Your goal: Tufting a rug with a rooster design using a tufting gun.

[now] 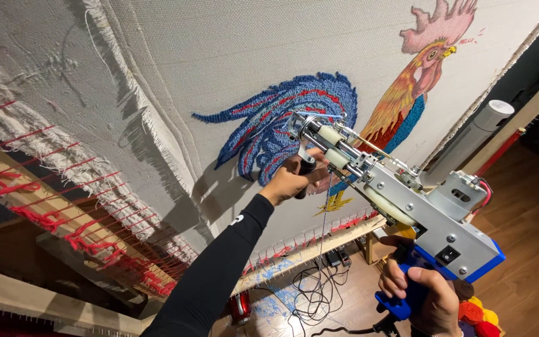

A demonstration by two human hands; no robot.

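Observation:
A silver and blue tufting gun points its needle end at a stretched cream cloth. My left hand, in a long black sleeve, is closed around the gun's black front handle. Lower right, my right hand grips the blue rear pistol handle. The gun's tip sits against the blue and red tufted tail of a rooster picture. The rooster's orange neck and pink comb lie farther right. A strand of yarn hangs from the gun.
The cloth is pinned with red yarn loops to a wooden frame. Black cables lie on the wooden floor below. Balls of coloured yarn sit at the lower right. A grey tube leans by the frame's right edge.

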